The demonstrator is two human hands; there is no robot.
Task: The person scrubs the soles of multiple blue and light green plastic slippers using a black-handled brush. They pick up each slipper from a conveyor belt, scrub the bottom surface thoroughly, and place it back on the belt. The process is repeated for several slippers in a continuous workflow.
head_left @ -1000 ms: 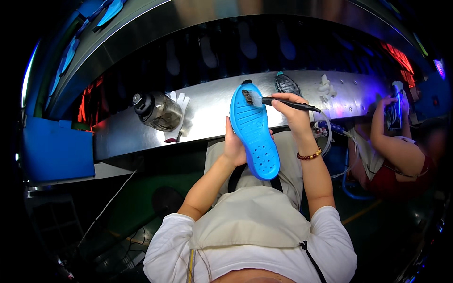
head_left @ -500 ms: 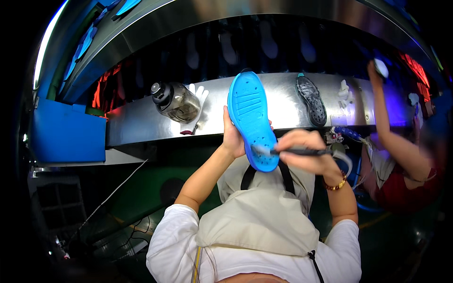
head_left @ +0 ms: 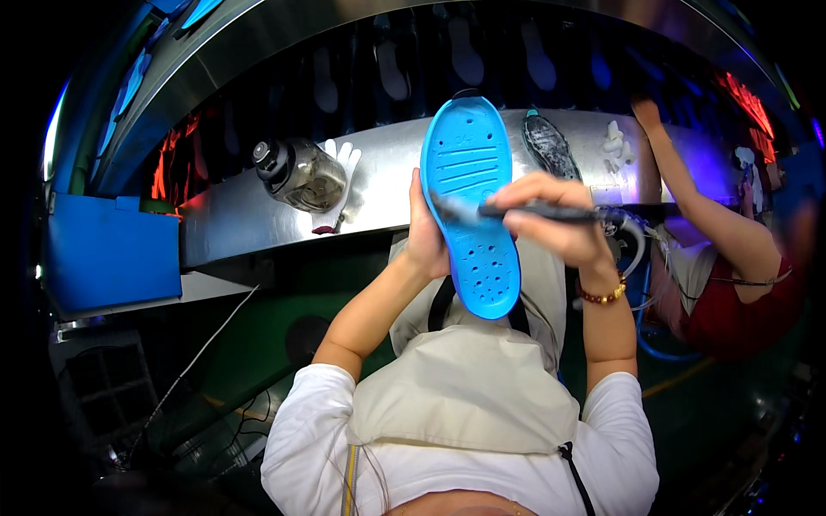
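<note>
A bright blue shoe sole (head_left: 483, 249), dotted with small holes and crossed by ridges, is held upright before me. My left hand (head_left: 426, 232) is closed around its left edge, and part of the fingers is hidden behind the sole. In my right hand (head_left: 559, 228) is a black-handled brush (head_left: 540, 210), gripped near its head. Its blurred tip lies over the middle of the sole's face, near the ridges. Behind my right hand, a dark sole (head_left: 551, 144) with whitish marks rests on the metal bench (head_left: 387, 172).
A dark, see-through jug (head_left: 311, 182) stands on the bench beside white gloves (head_left: 346, 168). Small white pieces (head_left: 616, 144) lie farther right. Several soles (head_left: 391, 73) show in the dark recess behind. A co-worker's arm (head_left: 705, 198) reaches in at right. A blue box (head_left: 112, 254) stands left.
The brush has moved from the sole's near end up to its middle, along with my right hand. The bench and its things appear shifted slightly left and up in view.
</note>
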